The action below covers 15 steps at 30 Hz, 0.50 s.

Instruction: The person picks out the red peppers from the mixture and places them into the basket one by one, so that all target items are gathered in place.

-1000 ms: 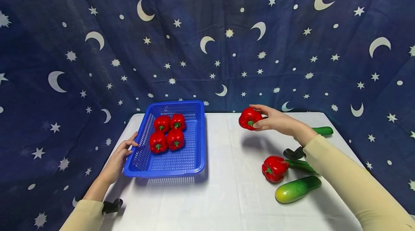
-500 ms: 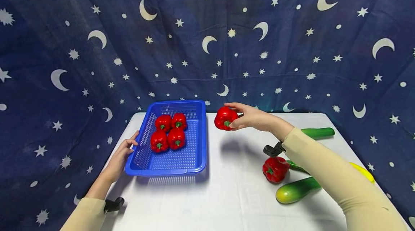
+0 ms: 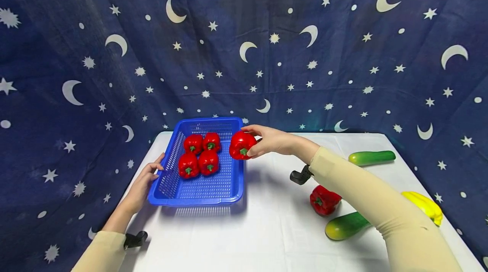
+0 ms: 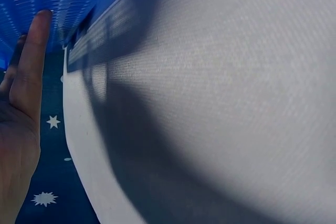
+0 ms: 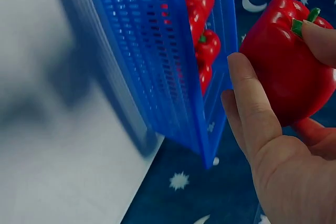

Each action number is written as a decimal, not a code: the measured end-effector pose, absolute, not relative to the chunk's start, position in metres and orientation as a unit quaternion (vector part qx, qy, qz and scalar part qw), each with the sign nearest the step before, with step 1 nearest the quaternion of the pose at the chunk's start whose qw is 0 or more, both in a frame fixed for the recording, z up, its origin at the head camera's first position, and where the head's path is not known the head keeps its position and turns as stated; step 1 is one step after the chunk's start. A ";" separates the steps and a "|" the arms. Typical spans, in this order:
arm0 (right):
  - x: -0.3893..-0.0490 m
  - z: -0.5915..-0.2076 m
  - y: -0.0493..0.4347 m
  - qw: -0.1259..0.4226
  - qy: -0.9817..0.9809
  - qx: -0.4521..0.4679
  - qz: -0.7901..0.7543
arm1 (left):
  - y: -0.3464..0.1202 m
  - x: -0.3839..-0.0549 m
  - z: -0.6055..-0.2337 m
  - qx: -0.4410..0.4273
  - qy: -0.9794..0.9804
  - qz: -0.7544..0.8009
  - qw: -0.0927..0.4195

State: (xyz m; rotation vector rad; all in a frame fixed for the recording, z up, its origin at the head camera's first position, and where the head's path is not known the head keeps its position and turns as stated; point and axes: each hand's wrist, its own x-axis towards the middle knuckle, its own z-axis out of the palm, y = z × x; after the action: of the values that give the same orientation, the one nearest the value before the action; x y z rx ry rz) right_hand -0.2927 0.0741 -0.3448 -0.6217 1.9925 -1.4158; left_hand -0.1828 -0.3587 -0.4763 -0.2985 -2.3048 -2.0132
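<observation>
My right hand (image 3: 271, 140) holds a red bell pepper (image 3: 242, 145) by thumb and fingers, above the right rim of a blue plastic basket (image 3: 237, 193). In the right wrist view, the thumb lies by the green stem of this bell pepper (image 5: 286, 59), and the basket's slotted wall (image 5: 142, 40) is just beside it. Several more red bell peppers (image 3: 208, 162) sit together inside the basket. At the basket's left side is my left hand (image 3: 142, 183); the left wrist view shows its extended fingers (image 4: 32, 56) against the slotted wall.
On the right of the white table (image 3: 274, 229) lie another red bell pepper (image 3: 324, 201), a green cucumber-like vegetable with a yellow end (image 3: 345, 226), a similar one (image 3: 371, 157) farther back, and a yellow bell pepper (image 3: 425, 206). A starry blue curtain (image 3: 282, 73) hangs behind the table.
My right hand has carried the red bell pepper leftward, from over the table to the basket's right rim. The yellow bell pepper has come into sight from behind the sleeve. My left hand stays at the basket.
</observation>
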 end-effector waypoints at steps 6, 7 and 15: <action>-0.292 -0.343 0.053 0.308 0.760 -0.243 -0.519 | -0.358 -0.182 -0.475 -0.092 -0.754 -0.649 0.032; -0.291 -0.342 0.049 0.309 0.760 -0.245 -0.516 | -0.358 -0.182 -0.475 -0.091 -0.755 -0.649 0.032; -0.288 -0.338 0.018 0.350 0.749 -0.249 -0.505 | -0.358 -0.182 -0.474 -0.086 -0.753 -0.651 0.029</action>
State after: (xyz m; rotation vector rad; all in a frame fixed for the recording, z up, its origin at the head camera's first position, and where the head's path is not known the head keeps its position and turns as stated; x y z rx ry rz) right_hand -0.2880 0.0182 -0.3385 -0.6437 1.9399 -1.3068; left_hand -0.1820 -0.3577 -0.4744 -0.2664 -2.3241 -2.0090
